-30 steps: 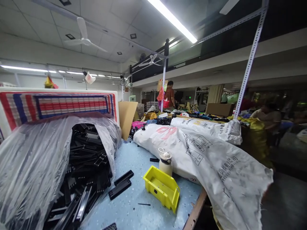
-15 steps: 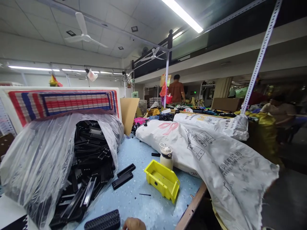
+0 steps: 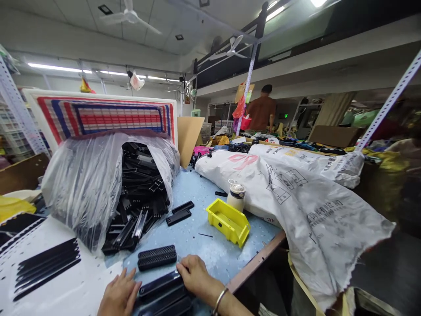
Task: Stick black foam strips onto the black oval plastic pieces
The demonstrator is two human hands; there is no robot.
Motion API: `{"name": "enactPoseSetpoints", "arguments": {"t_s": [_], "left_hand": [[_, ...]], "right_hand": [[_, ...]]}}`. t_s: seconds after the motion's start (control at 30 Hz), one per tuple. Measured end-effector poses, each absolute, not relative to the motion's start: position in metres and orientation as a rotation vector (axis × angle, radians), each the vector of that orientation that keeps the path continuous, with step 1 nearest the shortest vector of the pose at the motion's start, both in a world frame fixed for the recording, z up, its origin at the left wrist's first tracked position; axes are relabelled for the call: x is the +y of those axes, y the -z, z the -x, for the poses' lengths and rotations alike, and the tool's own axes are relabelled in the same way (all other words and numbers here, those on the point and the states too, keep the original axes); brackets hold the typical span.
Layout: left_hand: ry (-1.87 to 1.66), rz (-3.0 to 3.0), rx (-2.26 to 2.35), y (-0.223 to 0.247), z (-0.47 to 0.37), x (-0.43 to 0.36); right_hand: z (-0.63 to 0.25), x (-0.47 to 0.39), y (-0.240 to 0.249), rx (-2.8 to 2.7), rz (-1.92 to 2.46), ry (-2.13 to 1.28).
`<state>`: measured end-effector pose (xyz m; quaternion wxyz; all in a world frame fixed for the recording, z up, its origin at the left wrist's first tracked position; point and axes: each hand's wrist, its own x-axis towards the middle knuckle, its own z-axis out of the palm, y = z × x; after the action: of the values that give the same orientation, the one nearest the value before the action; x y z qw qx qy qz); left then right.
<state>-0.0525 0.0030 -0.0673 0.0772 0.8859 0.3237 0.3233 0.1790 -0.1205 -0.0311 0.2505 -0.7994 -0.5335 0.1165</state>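
Several glossy black plastic strips [image 3: 161, 292] lie side by side at the near edge of the head view, between my two hands. My left hand [image 3: 120, 294] lies to their left with its fingers stretched out and spread, the fingertips close to the strips' ends. At the right end of the strips, my right hand [image 3: 197, 276] has its fingers curled down, closed on the end of the topmost strip; a bracelet circles the wrist. Just beyond sits a black textured block [image 3: 157, 257] with a diamond-like pattern.
A plastic sack [image 3: 88, 188] spills black pieces [image 3: 143, 184] at left. A yellow bin [image 3: 228, 221] and cream bottle [image 3: 236, 197] stand ahead, by a large white woven sack [image 3: 296, 197]. Black strips [image 3: 48, 267] lie on a white surface at left. One person [image 3: 262, 109] stands far back.
The view has tilted down and shifted left. Both hands and the row of black strips now show; before, only part of one hand was visible at the bottom edge.
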Motion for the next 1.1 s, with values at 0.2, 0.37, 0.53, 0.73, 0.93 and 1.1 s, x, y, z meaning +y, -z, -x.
{"name": "enactPoseSetpoints", "arguments": {"t_s": [0.2, 0.37, 0.53, 0.73, 0.93, 1.1], "left_hand": [[-1.128, -2.019, 1.086, 0.020, 0.069, -0.027], [-1.046, -1.624, 1.030, 0.008, 0.070, -0.046], [-0.938, -1.722, 1.020, 0.013, 0.059, -0.054], [-0.872, -1.840, 1.040, 0.014, 0.057, -0.066], [-1.054, -1.898, 1.186, 0.003, 0.096, -0.067], [-1.166, -1.938, 1.448, -0.014, 0.145, -0.048]], "right_hand": [[-0.186, -0.117, 0.026, -1.505, 1.979, -0.517], [-0.195, -0.114, 0.022, -1.509, 1.832, -0.651], [-0.192, -0.118, 0.013, -1.515, 1.816, -0.603], [-0.189, -0.127, 0.011, -1.536, 1.816, -0.596], [-0.224, -0.131, -0.018, -1.410, 1.846, -0.463], [-0.251, -0.125, -0.043, -1.305, 1.915, -0.206]]}}
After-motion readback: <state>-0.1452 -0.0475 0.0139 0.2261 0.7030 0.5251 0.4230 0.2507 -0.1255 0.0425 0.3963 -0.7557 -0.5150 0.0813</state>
